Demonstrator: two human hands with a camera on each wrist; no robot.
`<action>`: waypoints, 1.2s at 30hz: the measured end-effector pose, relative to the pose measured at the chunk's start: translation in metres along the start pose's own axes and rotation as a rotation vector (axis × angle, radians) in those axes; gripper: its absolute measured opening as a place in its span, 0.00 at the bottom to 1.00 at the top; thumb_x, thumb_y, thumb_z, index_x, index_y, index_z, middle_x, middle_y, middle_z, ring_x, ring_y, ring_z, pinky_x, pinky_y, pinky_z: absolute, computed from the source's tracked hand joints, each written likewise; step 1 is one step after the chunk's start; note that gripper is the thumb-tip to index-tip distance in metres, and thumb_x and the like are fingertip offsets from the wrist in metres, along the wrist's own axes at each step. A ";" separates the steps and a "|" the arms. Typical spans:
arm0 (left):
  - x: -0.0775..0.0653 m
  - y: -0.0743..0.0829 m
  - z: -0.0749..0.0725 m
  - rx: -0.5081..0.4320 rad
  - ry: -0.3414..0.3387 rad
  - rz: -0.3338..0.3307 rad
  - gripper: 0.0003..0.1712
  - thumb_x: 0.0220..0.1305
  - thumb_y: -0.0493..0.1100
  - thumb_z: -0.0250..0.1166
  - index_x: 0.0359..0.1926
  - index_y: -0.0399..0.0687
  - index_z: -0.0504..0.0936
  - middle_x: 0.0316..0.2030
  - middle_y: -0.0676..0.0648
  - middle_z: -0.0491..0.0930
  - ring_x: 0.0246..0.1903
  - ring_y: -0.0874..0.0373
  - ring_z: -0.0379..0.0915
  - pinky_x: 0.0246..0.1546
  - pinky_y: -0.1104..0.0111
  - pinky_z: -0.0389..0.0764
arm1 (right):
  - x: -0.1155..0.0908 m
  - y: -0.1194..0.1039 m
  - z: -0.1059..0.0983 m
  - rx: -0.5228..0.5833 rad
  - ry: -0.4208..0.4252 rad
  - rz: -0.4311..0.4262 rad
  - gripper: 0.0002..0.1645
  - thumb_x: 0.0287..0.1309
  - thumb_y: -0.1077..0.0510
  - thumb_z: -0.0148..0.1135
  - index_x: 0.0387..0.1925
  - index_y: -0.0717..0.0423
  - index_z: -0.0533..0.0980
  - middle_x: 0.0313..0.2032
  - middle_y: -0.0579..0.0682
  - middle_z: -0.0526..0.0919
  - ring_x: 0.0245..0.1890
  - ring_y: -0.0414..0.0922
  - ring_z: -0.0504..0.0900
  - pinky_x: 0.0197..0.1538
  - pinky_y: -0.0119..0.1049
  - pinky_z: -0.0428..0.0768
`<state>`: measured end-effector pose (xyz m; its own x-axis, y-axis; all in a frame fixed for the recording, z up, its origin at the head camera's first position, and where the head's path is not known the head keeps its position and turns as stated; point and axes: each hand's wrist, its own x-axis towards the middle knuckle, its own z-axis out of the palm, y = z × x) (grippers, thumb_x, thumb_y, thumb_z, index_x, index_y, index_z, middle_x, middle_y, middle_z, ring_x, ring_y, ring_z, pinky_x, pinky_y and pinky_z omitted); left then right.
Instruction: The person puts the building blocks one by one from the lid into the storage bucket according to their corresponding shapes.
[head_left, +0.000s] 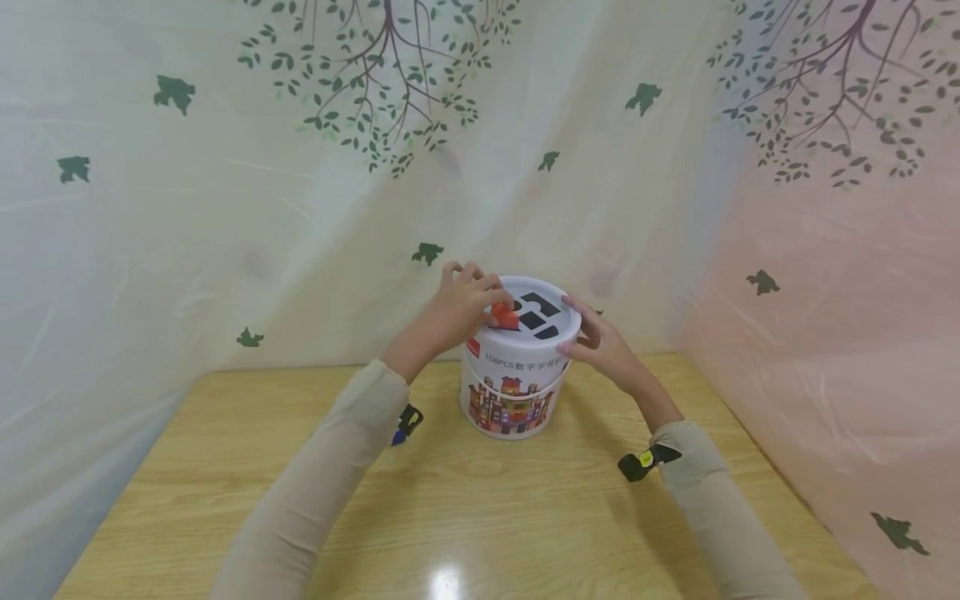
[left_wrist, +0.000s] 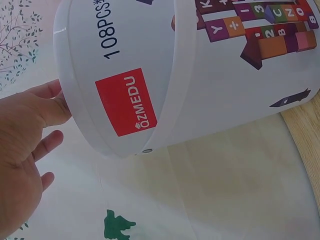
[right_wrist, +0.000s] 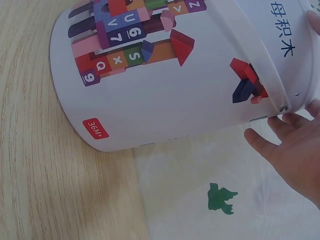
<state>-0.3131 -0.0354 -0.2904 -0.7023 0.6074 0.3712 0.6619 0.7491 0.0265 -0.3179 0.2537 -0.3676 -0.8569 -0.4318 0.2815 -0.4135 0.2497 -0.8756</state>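
Observation:
A white bucket (head_left: pixel 517 400) printed with colorful toy blocks stands upright on the table. Its round lid (head_left: pixel 567 321) has several dark cutouts. Over the lid's left side, my left hand (head_left: pixel 467 304) pinches a red block (head_left: pixel 506 317) between thumb and fingers. In the left wrist view that hand (left_wrist: pixel 25 125) is at the rim, its fingertips partly hidden behind it. My right hand (head_left: pixel 603 350) grips the lid's right edge, one finger on top and the thumb lower on the side. The right wrist view shows the right hand's spread fingers (right_wrist: pixel 262 142) around the bucket's upper end.
The bucket rests toward the back of a wood-grain table (head_left: pixel 480 517). A pale curtain (head_left: pixel 337 208) with printed branches and green leaves hangs close behind, and a pinkish one (head_left: pixel 847 333) runs along the right. Black straps (head_left: pixel 647 461) sit at both wrists.

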 end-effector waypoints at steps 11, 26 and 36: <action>-0.001 -0.002 -0.004 -0.013 -0.005 -0.045 0.20 0.64 0.48 0.72 0.57 0.60 0.83 0.59 0.51 0.79 0.64 0.49 0.64 0.72 0.43 0.53 | 0.000 -0.002 0.000 0.002 -0.011 -0.014 0.51 0.64 0.63 0.65 0.81 0.50 0.48 0.81 0.52 0.51 0.80 0.58 0.50 0.74 0.64 0.59; -0.008 -0.010 -0.009 -0.071 0.110 -0.009 0.21 0.61 0.51 0.74 0.54 0.56 0.85 0.53 0.50 0.81 0.58 0.50 0.67 0.71 0.44 0.56 | 0.001 0.002 -0.001 0.028 -0.005 0.004 0.51 0.64 0.63 0.65 0.81 0.51 0.49 0.81 0.52 0.50 0.80 0.57 0.50 0.74 0.63 0.59; -0.019 -0.015 -0.014 -0.087 0.229 -0.002 0.24 0.57 0.59 0.75 0.50 0.53 0.86 0.51 0.48 0.83 0.55 0.49 0.71 0.65 0.46 0.65 | 0.001 0.001 0.000 0.015 -0.003 -0.005 0.51 0.65 0.63 0.65 0.81 0.51 0.49 0.81 0.53 0.50 0.80 0.58 0.49 0.75 0.64 0.58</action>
<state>-0.3055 -0.0618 -0.2847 -0.6327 0.5227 0.5714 0.6875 0.7187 0.1038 -0.3189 0.2536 -0.3686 -0.8541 -0.4355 0.2843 -0.4126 0.2346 -0.8802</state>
